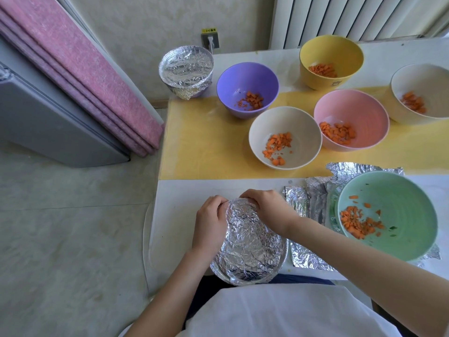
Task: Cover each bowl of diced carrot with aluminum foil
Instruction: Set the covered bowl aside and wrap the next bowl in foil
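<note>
A bowl wrapped in crinkled aluminum foil sits at the table's near edge. My left hand grips its left far rim and my right hand curls over its far rim, both pinching the foil. A foil-covered bowl stands at the far left corner. Uncovered bowls with diced carrot: purple, yellow, white at the right, pink, cream, and a large green bowl near right.
Loose foil sheets lie under and beside the green bowl. A yellow mat covers the table's middle. The white table ends at the left, with floor, a pink folded mat and a radiator beyond.
</note>
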The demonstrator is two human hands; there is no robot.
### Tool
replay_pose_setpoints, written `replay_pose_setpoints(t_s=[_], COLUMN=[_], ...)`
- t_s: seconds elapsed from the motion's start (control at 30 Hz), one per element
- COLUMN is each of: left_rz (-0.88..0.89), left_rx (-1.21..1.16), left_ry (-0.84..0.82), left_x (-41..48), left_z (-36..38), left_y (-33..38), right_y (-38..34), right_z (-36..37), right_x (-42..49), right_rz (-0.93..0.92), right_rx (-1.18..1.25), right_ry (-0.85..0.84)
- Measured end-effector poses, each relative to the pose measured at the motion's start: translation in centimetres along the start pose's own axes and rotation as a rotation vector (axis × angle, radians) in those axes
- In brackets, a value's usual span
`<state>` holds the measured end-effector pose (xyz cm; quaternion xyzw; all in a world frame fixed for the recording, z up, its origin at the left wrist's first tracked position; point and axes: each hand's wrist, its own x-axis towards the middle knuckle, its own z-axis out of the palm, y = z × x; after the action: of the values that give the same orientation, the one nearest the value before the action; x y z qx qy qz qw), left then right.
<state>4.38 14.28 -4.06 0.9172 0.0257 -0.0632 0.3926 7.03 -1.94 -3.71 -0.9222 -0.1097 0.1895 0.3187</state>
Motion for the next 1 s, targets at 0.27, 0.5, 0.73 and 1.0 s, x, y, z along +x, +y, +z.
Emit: replay_pose_setpoints(t_s=[0.27, 0.5, 0.73, 1.0], left_rz=[-0.005, -0.015, -0.004, -0.046], left_rx=[-0.006, 0.009, 0.026, 0.040], left_ry=[0.042, 0.062, 0.046, 0.063], left_x=[-0.2, -0.3, -0.2, -0.6], left_z=[-0.4, -0.3, -0.1, -0.6], left_y=[0.1, 0.5, 1.0, -0.1], right_y=[-1.2, -1.9, -1.8, -0.3], right_z=[-1.1, -2.2, -1.6, -1.4], right_x=[1.2, 2.4, 2.5, 0.7], right_rz=[-0.077, -0.074, -0.082, -0.021], right_rx=[-0.124, -0.170, -0.187, 0.039], right_ry=[-0.156, -0.324, -0.339, -0.102])
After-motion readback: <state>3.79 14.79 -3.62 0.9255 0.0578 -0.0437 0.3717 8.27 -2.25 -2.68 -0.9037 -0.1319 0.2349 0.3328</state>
